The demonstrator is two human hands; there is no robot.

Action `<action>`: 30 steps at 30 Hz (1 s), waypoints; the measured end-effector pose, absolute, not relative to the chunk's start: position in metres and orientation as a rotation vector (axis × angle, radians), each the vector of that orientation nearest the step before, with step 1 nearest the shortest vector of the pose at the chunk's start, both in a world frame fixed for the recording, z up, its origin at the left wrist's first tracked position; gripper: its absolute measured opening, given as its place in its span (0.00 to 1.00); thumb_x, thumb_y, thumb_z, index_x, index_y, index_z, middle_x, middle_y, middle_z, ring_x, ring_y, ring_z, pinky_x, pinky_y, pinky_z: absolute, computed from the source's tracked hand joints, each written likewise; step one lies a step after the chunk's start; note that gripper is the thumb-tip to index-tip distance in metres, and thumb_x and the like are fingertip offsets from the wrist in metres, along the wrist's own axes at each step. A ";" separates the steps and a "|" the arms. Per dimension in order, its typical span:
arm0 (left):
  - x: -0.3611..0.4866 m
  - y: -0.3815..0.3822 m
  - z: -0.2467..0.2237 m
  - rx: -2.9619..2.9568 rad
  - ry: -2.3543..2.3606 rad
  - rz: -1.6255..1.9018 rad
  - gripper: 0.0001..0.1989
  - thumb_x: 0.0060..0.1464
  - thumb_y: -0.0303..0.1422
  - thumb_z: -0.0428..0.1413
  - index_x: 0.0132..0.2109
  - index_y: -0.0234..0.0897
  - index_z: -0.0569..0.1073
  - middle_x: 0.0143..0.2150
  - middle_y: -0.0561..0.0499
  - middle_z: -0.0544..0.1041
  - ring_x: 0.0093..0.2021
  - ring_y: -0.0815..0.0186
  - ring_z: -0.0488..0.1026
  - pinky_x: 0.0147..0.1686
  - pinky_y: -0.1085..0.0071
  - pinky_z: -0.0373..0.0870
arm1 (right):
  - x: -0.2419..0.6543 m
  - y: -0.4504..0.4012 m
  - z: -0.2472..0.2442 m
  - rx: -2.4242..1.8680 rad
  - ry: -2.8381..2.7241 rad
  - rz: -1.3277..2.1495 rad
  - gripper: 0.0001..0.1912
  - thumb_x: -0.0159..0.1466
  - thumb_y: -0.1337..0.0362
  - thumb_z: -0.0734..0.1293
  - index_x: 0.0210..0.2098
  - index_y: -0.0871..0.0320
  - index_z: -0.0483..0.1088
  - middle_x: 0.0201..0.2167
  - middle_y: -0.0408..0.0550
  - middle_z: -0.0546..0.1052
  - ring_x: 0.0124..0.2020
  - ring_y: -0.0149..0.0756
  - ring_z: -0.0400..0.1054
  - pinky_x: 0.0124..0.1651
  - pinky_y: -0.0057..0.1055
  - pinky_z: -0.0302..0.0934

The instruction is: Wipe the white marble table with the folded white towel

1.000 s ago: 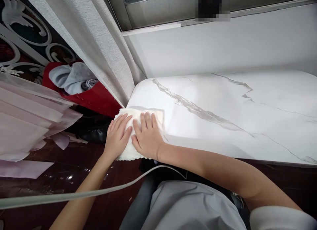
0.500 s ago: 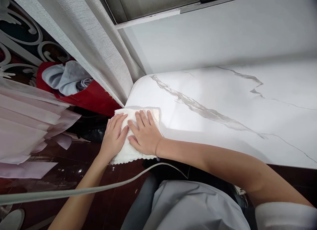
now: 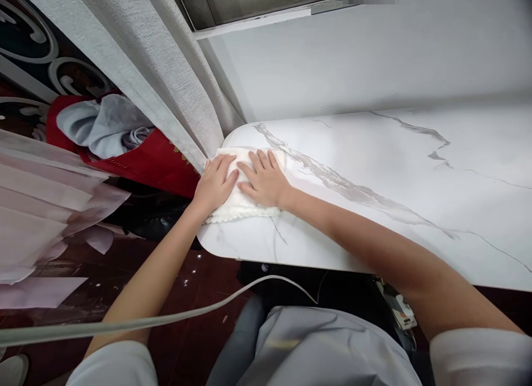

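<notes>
White, fluffy cloth (image 3: 245, 204) lies under the left hand (image 3: 215, 185) and right hand (image 3: 266, 182), both open, fingers spread, on the smooth, grey-veined, round-cornered table (image 3: 357, 164).

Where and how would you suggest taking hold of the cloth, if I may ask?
I'd pinch the cloth by its wavy near edge, coming from the wearer's side: it lies flat, and the left hand and right hand leave that edge mostly uncovered.
</notes>
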State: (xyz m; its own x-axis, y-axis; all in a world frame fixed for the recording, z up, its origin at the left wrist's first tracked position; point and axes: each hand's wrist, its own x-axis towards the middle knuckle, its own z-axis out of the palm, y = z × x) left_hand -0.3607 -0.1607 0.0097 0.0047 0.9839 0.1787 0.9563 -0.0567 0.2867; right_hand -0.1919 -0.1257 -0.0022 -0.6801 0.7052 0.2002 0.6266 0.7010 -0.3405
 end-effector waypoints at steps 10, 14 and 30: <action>-0.358 -0.079 0.003 2.122 2.169 0.658 0.21 0.64 0.39 0.45 0.60 0.41 0.69 0.63 0.46 0.71 0.66 0.55 0.64 0.71 0.53 0.47 | -0.189 -0.036 -0.004 -1.057 -2.574 0.364 0.30 0.71 0.53 0.57 0.69 0.57 0.60 0.72 0.56 0.55 0.73 0.50 0.43 0.74 0.52 0.31; -0.356 -0.049 0.002 2.150 2.181 0.626 0.21 0.64 0.38 0.45 0.60 0.42 0.69 0.63 0.47 0.71 0.65 0.55 0.64 0.69 0.56 0.52 | -0.187 -0.008 -0.005 -1.085 -2.539 0.400 0.29 0.71 0.53 0.56 0.68 0.56 0.61 0.72 0.54 0.56 0.73 0.48 0.43 0.74 0.52 0.32; -0.335 0.046 -0.007 2.259 2.162 0.502 0.23 0.65 0.37 0.42 0.62 0.42 0.69 0.62 0.46 0.73 0.63 0.54 0.66 0.64 0.55 0.58 | -0.174 0.043 -0.009 -1.355 -2.332 0.316 0.27 0.72 0.56 0.54 0.67 0.59 0.62 0.68 0.55 0.62 0.70 0.50 0.49 0.72 0.54 0.33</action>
State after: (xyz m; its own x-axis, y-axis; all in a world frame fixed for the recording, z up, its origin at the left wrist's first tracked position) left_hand -0.3353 0.0456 -0.0071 0.0179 0.9699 0.2430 0.9778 -0.0677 0.1985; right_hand -0.1743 0.0429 -0.0094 -0.4349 0.8669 0.2436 0.7707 0.4983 -0.3972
